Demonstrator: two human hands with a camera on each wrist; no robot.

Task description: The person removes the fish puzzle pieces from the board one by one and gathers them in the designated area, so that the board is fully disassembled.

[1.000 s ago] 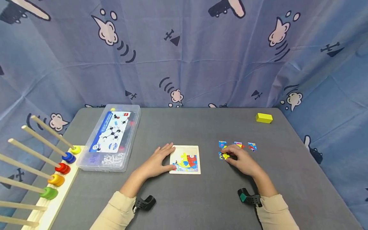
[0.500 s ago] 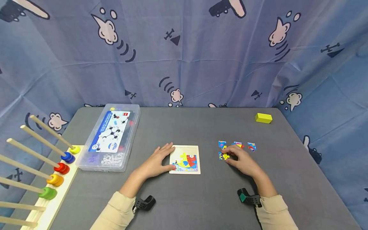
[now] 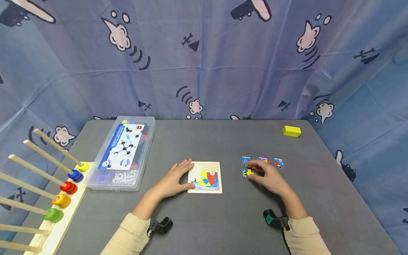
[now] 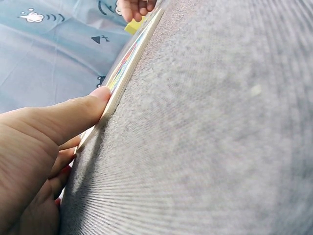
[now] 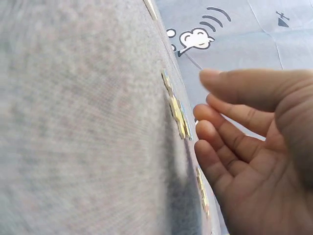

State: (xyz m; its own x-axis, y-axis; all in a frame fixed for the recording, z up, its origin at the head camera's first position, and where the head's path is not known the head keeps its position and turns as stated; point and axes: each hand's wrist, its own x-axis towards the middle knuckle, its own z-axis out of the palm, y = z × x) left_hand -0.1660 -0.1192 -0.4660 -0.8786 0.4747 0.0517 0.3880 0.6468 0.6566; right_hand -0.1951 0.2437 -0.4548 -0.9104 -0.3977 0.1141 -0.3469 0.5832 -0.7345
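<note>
My left hand (image 3: 175, 179) lies beside a square wooden puzzle tray (image 3: 205, 191), its thumb resting on the tray's left edge and the fingers stretched along that side. Part of a picture in yellow, red and blue fills the tray. To the right, my right hand (image 3: 267, 177) hovers over a blue-and-yellow puzzle piece (image 3: 248, 173). In the right wrist view, its loosely bent fingers are apart from the piece (image 5: 178, 116) and hold nothing. Other loose pieces lie around it: a blue one (image 3: 246, 160), one partly behind the fingers (image 3: 264, 159), and a blue-and-red one (image 3: 278, 163).
A clear plastic case (image 3: 124, 152) with a molecule label stands at the left. Beside it is a wooden peg rack (image 3: 68, 212) with coloured rings and long slanting rods. At the back right sits a yellow block (image 3: 291, 131). A patterned blue curtain (image 3: 204, 60) hangs behind the table.
My right hand's fingertips have spread a little and lifted off the blue-and-yellow piece, which now shows more. The left hand and the tray stay in place.
</note>
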